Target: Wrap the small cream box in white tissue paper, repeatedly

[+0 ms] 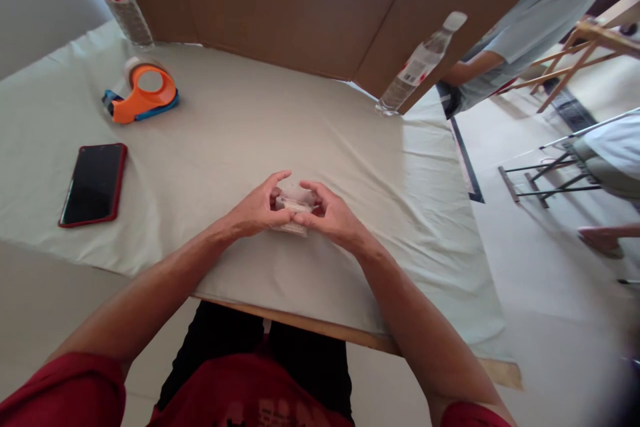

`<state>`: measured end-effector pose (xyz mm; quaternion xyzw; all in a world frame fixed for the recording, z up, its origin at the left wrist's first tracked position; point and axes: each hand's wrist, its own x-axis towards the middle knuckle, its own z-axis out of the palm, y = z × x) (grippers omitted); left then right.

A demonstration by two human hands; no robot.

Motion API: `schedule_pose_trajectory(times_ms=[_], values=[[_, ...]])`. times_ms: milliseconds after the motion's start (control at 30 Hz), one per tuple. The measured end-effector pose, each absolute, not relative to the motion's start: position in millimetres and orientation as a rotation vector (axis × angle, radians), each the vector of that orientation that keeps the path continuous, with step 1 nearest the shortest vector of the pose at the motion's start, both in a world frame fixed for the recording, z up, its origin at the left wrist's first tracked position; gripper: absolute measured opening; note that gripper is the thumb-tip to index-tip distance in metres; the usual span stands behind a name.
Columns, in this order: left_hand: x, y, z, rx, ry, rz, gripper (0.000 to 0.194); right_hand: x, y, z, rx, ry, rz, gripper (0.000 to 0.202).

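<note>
Near the table's front edge, a small pale, see-through packet or box (295, 203) sits between my two hands. My left hand (263, 205) curls round its left side, with the thumb along the near edge. From the right, my right hand (333, 213) closes on it the same way, and the two thumb tips almost meet in front. Its exact kind cannot be made out, since my fingers cover both sides. The pale cloth (240, 127) of the table lies under it.
An orange tape dispenser (143, 103) and a dark-screened phone (95, 183) in a red case lie to the left. Water bottles stand at back left (120, 3) and back right (420, 67) against a cardboard panel (290, 7). People sit beyond the right side, near a folding stool (555, 170).
</note>
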<state>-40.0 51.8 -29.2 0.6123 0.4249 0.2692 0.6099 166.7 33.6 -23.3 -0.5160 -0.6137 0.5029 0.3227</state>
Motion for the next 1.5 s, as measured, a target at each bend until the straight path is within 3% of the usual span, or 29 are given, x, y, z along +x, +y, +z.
schedule_pose_trajectory(times_ms=[133,333,467,700,1067,1167,1333,1500], values=[[-42,50,-26,1.626,1.117,0.600,0.089,167,34,-36,-1.325,-1.537,1.400,0.082],[-43,53,-27,1.448,1.033,0.575,0.099,167,38,-42,-1.291,-1.466,1.499,0.086],[-42,54,-31,1.405,0.994,0.596,0.098,169,43,-37,-1.314,-1.495,1.408,0.072],[-42,56,-38,1.423,0.957,0.639,0.092,158,60,-26,-1.384,-1.641,1.143,0.023],[-44,62,-37,1.391,0.933,0.591,0.081,149,54,-30,-1.310,-1.651,1.081,0.024],[-44,62,-35,1.403,0.968,0.586,0.071,149,50,-25,-1.279,-1.800,0.973,0.022],[-43,60,-28,1.454,0.963,0.554,0.037,154,43,-27,-1.135,-2.126,0.549,0.021],[-41,58,-25,1.503,0.987,0.576,0.032,161,32,-36,-1.069,-2.228,0.209,0.022]])
